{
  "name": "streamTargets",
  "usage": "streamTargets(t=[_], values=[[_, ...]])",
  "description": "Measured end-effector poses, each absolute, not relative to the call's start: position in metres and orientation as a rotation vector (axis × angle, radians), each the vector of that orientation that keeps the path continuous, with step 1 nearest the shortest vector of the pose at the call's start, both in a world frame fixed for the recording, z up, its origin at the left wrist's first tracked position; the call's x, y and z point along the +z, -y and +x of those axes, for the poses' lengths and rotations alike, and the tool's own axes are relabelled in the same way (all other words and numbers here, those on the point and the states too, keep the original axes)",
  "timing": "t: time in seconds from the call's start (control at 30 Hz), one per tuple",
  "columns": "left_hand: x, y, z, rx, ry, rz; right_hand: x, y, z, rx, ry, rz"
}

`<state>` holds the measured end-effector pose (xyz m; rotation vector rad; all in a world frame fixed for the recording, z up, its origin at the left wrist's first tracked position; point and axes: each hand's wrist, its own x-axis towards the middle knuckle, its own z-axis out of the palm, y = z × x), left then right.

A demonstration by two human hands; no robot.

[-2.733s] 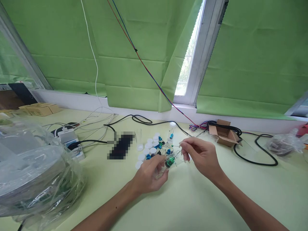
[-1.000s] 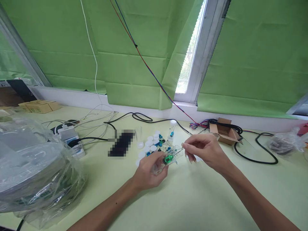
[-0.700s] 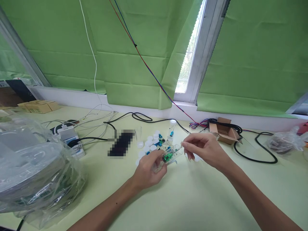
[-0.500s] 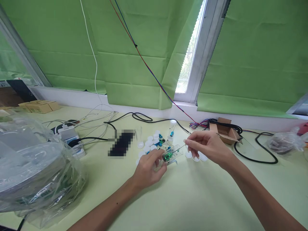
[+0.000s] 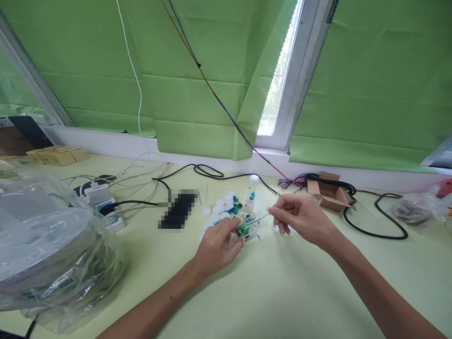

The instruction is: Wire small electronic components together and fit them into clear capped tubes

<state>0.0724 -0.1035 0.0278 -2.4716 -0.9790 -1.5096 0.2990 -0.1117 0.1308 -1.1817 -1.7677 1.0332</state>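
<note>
My left hand (image 5: 218, 246) is closed around a clear plastic tube (image 5: 260, 220) lying almost level, its mouth towards the right. Green pieces (image 5: 243, 229) with thin metal ends show inside it. Between thumb and fingertips, my right hand (image 5: 300, 217) pinches a thin metal piece (image 5: 264, 216) that reaches into the tube's mouth; its full shape is hidden. Beyond the left hand lie white round caps (image 5: 220, 202) and small blue parts with metal leads (image 5: 236, 207). A few bent metal pieces (image 5: 253, 237) rest just below the tube. More white caps are partly covered by my right hand.
Behind the caps stand a capped clear tube (image 5: 250, 200) and another clear tube (image 5: 205, 202). An open cardboard box (image 5: 330, 195) and black cable (image 5: 374, 238) lie at right. A bagged spool (image 5: 52, 245), power strip (image 5: 111, 214) and blurred dark object (image 5: 178, 209) occupy the left.
My right hand has moved slightly left and down, and the thin metal piece sits a little further into the tube. The left hand keeps its hold, shifted barely leftward.
</note>
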Motion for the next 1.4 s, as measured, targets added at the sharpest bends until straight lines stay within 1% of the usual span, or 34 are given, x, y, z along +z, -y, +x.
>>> streamTargets(t=[0.3,0.43,0.63,0.83,0.97,1.4], values=[[0.028,0.102,0.071,-1.458,1.016,-2.463,0.123,0.111,0.294,1.02,1.779,-1.216],[0.027,0.102,0.07,-1.448,1.016,-2.465,0.122,0.11,0.293,1.067,1.779,-1.22],[0.027,0.102,0.07,-1.443,0.998,-2.467,0.121,0.107,0.297,1.218,1.768,-1.183],[0.03,0.104,0.071,-1.427,0.908,-2.473,0.124,0.102,0.308,1.485,1.822,-1.054],[0.028,0.105,0.07,-1.405,0.886,-2.49,0.121,0.099,0.313,1.61,1.839,-1.013],[0.026,0.107,0.071,-1.336,0.855,-2.535,0.108,0.094,0.313,1.794,1.852,-0.987]])
